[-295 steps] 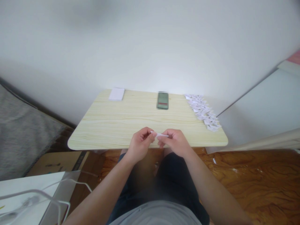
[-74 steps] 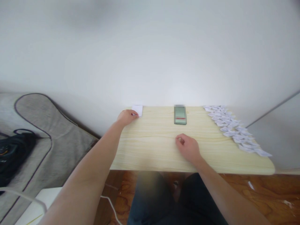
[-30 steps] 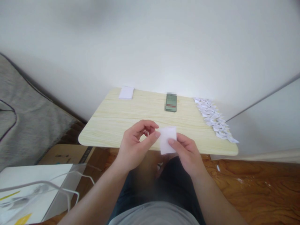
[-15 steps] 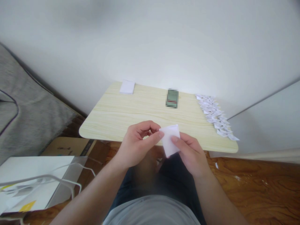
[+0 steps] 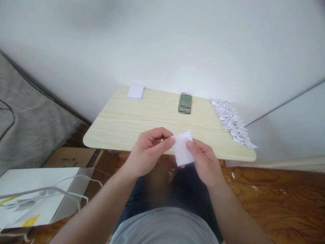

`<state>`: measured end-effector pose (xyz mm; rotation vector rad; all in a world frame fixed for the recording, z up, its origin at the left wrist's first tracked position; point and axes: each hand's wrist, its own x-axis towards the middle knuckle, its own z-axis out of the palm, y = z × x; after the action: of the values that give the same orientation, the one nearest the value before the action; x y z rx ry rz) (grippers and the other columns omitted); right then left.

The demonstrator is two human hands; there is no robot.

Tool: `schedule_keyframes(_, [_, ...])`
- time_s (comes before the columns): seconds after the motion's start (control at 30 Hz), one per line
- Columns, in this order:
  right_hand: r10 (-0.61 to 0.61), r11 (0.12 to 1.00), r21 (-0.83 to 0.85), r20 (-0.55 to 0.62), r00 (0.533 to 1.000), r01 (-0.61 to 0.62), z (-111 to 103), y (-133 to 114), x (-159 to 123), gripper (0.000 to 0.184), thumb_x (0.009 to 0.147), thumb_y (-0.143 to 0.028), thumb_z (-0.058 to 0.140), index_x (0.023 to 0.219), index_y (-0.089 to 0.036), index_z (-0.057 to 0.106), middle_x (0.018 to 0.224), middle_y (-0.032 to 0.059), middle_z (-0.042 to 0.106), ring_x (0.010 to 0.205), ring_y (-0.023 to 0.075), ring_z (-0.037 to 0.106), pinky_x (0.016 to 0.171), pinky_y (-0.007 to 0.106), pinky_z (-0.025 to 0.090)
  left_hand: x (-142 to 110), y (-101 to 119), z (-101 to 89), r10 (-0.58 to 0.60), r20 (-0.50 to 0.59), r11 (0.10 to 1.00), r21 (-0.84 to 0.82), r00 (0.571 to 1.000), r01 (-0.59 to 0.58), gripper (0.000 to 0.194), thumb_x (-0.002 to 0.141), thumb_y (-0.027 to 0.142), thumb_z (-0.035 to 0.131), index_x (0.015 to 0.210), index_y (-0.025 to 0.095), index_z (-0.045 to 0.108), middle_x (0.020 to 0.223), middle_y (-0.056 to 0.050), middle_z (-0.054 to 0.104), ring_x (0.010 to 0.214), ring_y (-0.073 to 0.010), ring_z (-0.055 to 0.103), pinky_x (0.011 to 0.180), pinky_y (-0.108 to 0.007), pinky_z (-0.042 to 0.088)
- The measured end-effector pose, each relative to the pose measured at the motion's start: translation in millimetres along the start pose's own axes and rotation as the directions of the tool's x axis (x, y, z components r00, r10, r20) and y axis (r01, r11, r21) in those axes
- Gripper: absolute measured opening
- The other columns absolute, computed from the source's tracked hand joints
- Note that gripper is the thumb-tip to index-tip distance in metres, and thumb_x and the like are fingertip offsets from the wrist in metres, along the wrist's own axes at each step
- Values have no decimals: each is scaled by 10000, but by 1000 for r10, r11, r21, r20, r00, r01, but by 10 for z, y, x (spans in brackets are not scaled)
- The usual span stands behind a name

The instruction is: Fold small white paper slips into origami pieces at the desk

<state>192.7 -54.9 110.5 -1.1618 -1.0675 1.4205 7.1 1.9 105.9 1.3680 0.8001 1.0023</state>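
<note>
A small white rectangle of paper (image 5: pixel 183 150) is held up in front of the table's near edge. My left hand (image 5: pixel 149 149) pinches its upper left corner between thumb and forefinger. On the right side, my right hand (image 5: pixel 207 161) grips it, thumb on the face and the other fingers behind, partly hidden. At the table's far left lies a stack of white paper (image 5: pixel 135 92). Several folded white paper pieces with pointed tips (image 5: pixel 230 122) stand in rows along the right edge.
The pale wood-grain table (image 5: pixel 122 118) stands against a white wall. A blurred-out green item (image 5: pixel 185 103) lies near its back. At the lower left are a white box (image 5: pixel 38 193) with cables, a cardboard box (image 5: pixel 68 157) and grey fabric (image 5: pixel 33 112). Paper scraps (image 5: pixel 233 175) lie on the wooden floor.
Both hands still hold the paper, which now appears slightly turned and flatter to view. The whole scene has shifted a little up and left with the camera.
</note>
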Motion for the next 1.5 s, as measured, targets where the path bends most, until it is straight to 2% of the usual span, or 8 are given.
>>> schedule_keyframes(0.3, [35, 999, 39, 4, 999, -35, -10, -6, 21, 367, 972, -523, 644, 879, -178, 729, 657, 10, 665, 537, 150, 594, 516, 270, 499, -5, -42, -3, -24, 14, 997, -69, 1000, 25, 153, 883, 315, 763, 863, 171, 715, 813, -38, 664, 740, -160, 615, 655, -273, 492])
schedule_keyframes(0.43, [8, 999, -40, -19, 1000, -9, -5, -16, 8, 391, 992, -523, 612, 811, -181, 671, 636, -1, 625, 555, 141, 561, 518, 257, 432, 3, -9, 5, -22, 19, 999, -47, 1000, 23, 167, 897, 316, 751, 848, 159, 719, 783, -24, 637, 716, -130, 553, 640, -248, 442])
schedule_keyframes(0.6, [-90, 986, -149, -88, 992, 77, 18, -23, -12, 347, 1009, -477, 607, 807, -194, 611, 650, -41, 500, 600, 114, 439, 538, 247, 334, 14, 15, 8, -8, 23, 1000, 0, 1000, 8, 192, 927, 327, 725, 836, 159, 717, 746, -10, 608, 712, -119, 514, 639, -247, 381])
schedule_keyframes(0.93, [-132, 976, -183, -74, 988, 117, -6, 1, -2, 395, 1013, -445, 605, 717, -198, 523, 638, -49, 437, 602, 112, 395, 537, 257, 295, 13, 5, -10, 5, 17, 999, 40, 1000, -5, 210, 954, 334, 691, 832, 165, 719, 746, -18, 628, 747, -143, 552, 698, -273, 410])
schedule_keyframes(1.13, [-185, 975, -136, -58, 981, 176, -42, -2, 43, 259, 994, -410, 641, 837, -205, 649, 688, -31, 555, 611, 122, 458, 551, 257, 355, 4, -23, -40, -9, 47, 997, 83, 999, 5, 234, 967, 361, 672, 837, 167, 697, 776, -18, 622, 744, -144, 558, 683, -279, 413])
schedule_keyframes(1.3, [-308, 938, -216, -152, 939, 272, -90, 33, 100, 312, 963, -352, 690, 697, -195, 643, 657, -28, 522, 643, 125, 461, 586, 260, 367, -5, -59, -22, -42, 83, 997, 65, 996, 36, 227, 971, 363, 666, 847, 173, 688, 795, -10, 622, 746, -138, 580, 702, -281, 430])
schedule_keyframes(1.37, [-286, 945, -208, -153, 946, 252, -104, 49, 109, 312, 958, -362, 696, 699, -195, 649, 642, -31, 526, 627, 122, 460, 575, 258, 364, 5, -78, -18, -29, 71, 997, 72, 997, 24, 229, 970, 360, 665, 841, 173, 690, 775, -7, 617, 735, -135, 568, 691, -277, 428])
schedule_keyframes(1.5, [-202, 960, -209, -61, 978, 185, -130, 71, 109, 311, 954, -408, 697, 734, -190, 664, 647, -26, 578, 603, 119, 477, 552, 250, 367, 43, -118, -29, 11, 4, 994, 108, 1000, -11, 247, 973, 352, 658, 808, 170, 678, 725, 0, 605, 712, -131, 550, 676, -268, 425])
